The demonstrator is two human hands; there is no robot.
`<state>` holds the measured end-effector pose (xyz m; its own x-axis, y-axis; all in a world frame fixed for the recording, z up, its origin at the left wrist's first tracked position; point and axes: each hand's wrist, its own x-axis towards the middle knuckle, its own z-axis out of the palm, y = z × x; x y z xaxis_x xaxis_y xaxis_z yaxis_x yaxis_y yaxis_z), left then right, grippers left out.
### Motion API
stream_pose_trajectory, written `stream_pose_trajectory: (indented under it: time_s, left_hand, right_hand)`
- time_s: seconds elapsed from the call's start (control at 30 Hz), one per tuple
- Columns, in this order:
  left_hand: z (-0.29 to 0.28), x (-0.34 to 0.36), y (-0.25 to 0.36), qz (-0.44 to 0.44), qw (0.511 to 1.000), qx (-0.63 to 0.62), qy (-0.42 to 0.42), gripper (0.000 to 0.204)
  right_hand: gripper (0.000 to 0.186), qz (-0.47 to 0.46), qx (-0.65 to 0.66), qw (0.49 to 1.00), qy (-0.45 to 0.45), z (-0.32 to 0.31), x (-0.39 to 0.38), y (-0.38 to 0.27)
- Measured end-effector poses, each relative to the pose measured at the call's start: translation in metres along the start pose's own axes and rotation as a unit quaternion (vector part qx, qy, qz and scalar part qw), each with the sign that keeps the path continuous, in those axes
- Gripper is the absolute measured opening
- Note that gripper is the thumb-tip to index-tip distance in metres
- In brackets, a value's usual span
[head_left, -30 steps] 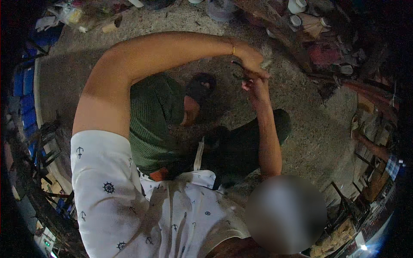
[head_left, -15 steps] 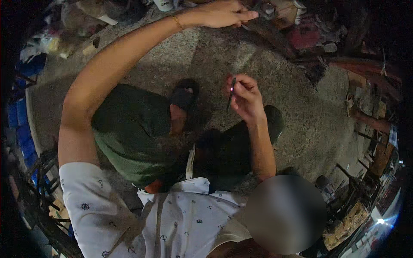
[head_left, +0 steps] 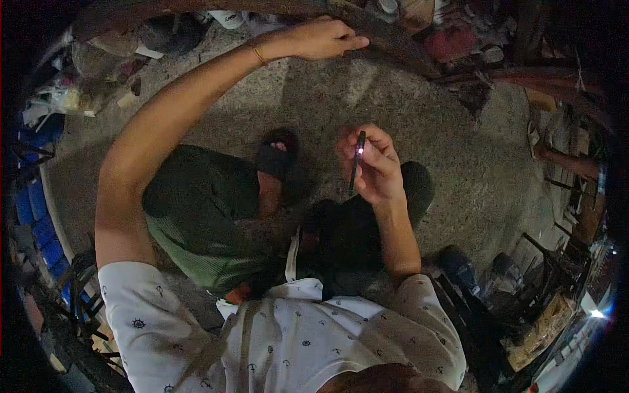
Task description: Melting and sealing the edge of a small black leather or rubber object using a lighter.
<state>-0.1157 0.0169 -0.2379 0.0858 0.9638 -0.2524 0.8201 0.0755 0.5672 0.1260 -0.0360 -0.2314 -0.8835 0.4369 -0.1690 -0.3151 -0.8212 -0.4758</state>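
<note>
My right hand [head_left: 380,167] is closed around a thin dark phone [head_left: 358,165], seen edge-on, with a small bright light glowing on it. It is raised in front of my right knee. Far forward, my left arm reaches across to the top of the view. There my left hand [head_left: 321,40] has its fingers curled beside a dark curved beam [head_left: 386,36]. Whatever it may hold is hidden under the fingers.
Concrete floor [head_left: 419,124] lies around my sandalled foot [head_left: 278,157]. Mixed clutter with a red bundle [head_left: 452,42] sits at the far right, and a white cup-like container [head_left: 228,18] at the far left. Blue blocks [head_left: 40,216] line the left edge. Another person's arm or leg [head_left: 570,164] shows at right.
My left hand has drawn slightly left and nearer. My right hand with the phone has shifted slightly nearer. The dark beam now shows more along the top as the view shifts.
</note>
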Motion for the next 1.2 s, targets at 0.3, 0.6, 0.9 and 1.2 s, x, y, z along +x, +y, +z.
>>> stream_pose_trajectory:
  time_s: [0.3, 0.6, 0.9, 1.2]
  left_hand:
    - [-0.023, 0.024, -0.001, 0.036, 0.999, 0.009, 0.02, 0.042]
    - [-0.146, -0.065, 0.216, 0.181, 0.981, 0.048, -0.05, 0.025]
    - [-0.324, 0.059, 0.378, 0.316, 0.778, 0.205, 0.504, 0.038]
    - [-0.342, 0.099, 0.393, 0.086, 0.883, 0.331, 0.322, 0.029]
  right_hand:
    - [0.021, -0.009, -0.042, 0.999, -0.008, 0.023, 0.011, -0.034]
    - [0.016, -0.208, -0.147, 0.946, 0.202, -0.06, -0.011, -0.083]
    - [0.022, -0.264, -0.017, 0.951, 0.161, -0.078, -0.014, -0.106]
    - [0.01, -0.265, -0.082, 0.939, 0.202, -0.086, -0.017, -0.098]
